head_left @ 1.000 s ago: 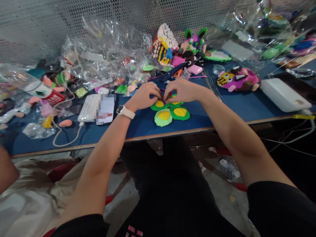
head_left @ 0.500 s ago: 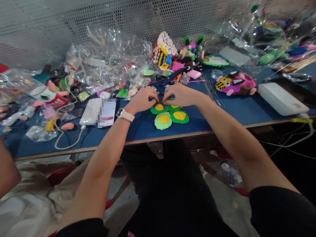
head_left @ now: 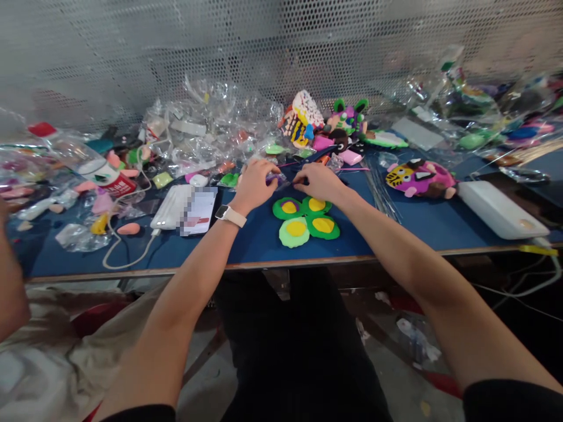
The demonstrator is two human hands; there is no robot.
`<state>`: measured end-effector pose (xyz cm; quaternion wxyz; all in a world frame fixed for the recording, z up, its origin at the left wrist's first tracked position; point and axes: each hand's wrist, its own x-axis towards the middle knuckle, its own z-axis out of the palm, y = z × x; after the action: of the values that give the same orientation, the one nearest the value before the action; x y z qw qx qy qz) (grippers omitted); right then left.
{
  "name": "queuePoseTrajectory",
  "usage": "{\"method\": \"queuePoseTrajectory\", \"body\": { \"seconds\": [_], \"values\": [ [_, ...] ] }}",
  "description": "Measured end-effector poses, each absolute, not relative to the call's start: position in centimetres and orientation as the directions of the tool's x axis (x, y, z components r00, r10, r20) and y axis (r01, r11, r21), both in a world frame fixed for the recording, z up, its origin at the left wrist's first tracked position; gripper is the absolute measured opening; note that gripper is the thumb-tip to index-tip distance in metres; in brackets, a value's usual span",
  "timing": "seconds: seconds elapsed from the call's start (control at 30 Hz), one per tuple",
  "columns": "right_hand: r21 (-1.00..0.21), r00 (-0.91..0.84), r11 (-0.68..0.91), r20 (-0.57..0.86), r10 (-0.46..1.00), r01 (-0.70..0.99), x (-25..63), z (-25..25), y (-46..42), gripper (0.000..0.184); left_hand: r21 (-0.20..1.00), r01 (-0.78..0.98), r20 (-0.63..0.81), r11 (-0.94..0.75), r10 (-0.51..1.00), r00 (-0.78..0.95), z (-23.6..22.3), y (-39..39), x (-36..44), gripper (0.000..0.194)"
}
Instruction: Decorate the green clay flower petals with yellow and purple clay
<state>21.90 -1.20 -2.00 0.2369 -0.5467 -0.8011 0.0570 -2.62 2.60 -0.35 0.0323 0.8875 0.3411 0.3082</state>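
Note:
On the blue table in front of me lies a flat clover-like clay piece (head_left: pixel 324 227), with green lobes and yellow centres. The front left lobe (head_left: pixel 294 232) is paler green, and the back left one has a purple line around its yellow. Beyond the piece, my left hand (head_left: pixel 258 186) has its fingers curled on a purple clay packet (head_left: pixel 277 179) in clear plastic. My right hand (head_left: pixel 320 181) is closed in a pinch just right of that packet. Whatever its fingertips hold is too small to make out.
Clear plastic wrappers (head_left: pixel 220 126) heap up along the back by a perforated metal screen. A phone (head_left: pixel 200 211), a white power bank (head_left: pixel 501 208) and a pink-and-yellow clay mask (head_left: pixel 422 179) flank my arms. Thin wires (head_left: pixel 382 190) lie right of my right hand. A bottle (head_left: pixel 94 164) leans at left.
Both hands have left the back lobes of the clover-like piece and moved beyond it. The purple packet now shows at my left fingers. The camera view has tilted up slightly.

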Motion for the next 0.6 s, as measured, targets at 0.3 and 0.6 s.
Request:
{"method": "queuePoseTrajectory", "body": {
  "seconds": [0.3, 0.6],
  "values": [
    [-0.811, -0.144, 0.461, 0.439, 0.887, 0.360, 20.6, -0.5, -3.9, 0.029, 0.304, 0.426, 0.581, -0.852, 0.520, 0.626, 0.7, 0.7, -1.7, 0.021],
    [-0.925, -0.050, 0.374, 0.372, 0.927, 0.062, 19.4, 0.0, -4.7, 0.053, 0.297, 0.372, 0.657, -0.879, 0.471, 0.588, 0.6, 0.0, -1.4, 0.017]
  ]
}}
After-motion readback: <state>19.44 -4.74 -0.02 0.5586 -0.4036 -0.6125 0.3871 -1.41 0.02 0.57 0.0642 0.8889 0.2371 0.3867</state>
